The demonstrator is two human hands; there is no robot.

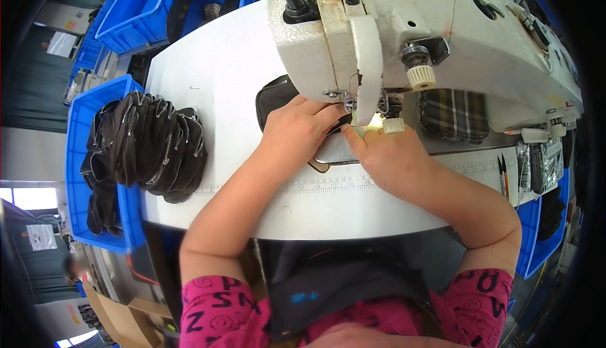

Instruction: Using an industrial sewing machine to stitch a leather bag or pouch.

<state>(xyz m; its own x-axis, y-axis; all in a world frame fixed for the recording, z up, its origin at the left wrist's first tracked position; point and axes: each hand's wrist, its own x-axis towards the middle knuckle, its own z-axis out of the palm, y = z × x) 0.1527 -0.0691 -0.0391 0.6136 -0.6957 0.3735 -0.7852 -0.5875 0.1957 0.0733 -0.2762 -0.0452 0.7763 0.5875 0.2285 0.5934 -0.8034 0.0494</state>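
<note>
A white sewing machine [322,51] stands over the table, its lamp lit beside the presser foot [351,104]. Under and left of the foot lies a black fabric piece [273,99], perhaps a pouch part. My left hand [297,127] bears down on this piece, fingers bent toward the foot and gripping its edge. Close by on the right, my right hand [391,155] is curled, thumb and fingertips at the piece's edge near the foot. The machine's head and my fingers hide part of the fabric. Below my left hand a light-brown rounded edge pokes out.
A heap of black zippered pouches [158,146] spills from a blue bin [76,177] at the left. Dark plaid fabric pieces [453,116] are stacked under the machine arm. Pens [504,174] and plastic-wrapped packets [544,162] lie at the right. A ruler strip [315,184] runs along the table.
</note>
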